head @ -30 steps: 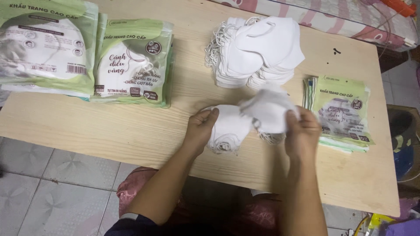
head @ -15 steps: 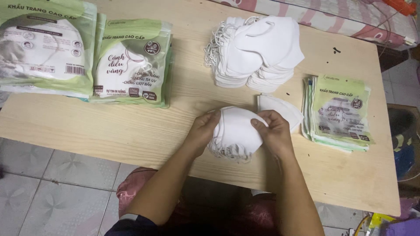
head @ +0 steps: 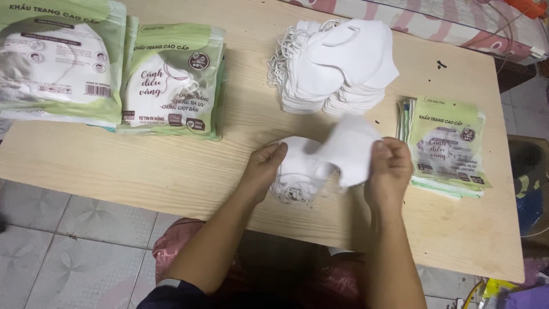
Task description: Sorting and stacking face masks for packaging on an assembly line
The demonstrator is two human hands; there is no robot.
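My left hand (head: 263, 167) rests on a small stack of white face masks (head: 296, 171) lying on the wooden table (head: 171, 171). In my right hand (head: 390, 169) a single white mask (head: 350, 149) is pinched and raised just above the right side of that stack. Behind both hands lies a larger pile of white masks (head: 334, 66) with their ear loops bunched at the left. To the right of my right hand sits a stack of flat green and white pouches (head: 449, 146).
Filled green and white mask packs lie at the far left (head: 57, 60) and left of centre (head: 174, 80). A striped cloth (head: 457, 23) lies beyond the table's back edge. Grey floor tiles (head: 68, 252) run below the front edge. Coloured clutter (head: 529, 189) stands at the right.
A second ago both hands held masks apart. Then the right hand came onto the small stack. Now it lifts one mask to the right while the left hand stays on the stack.
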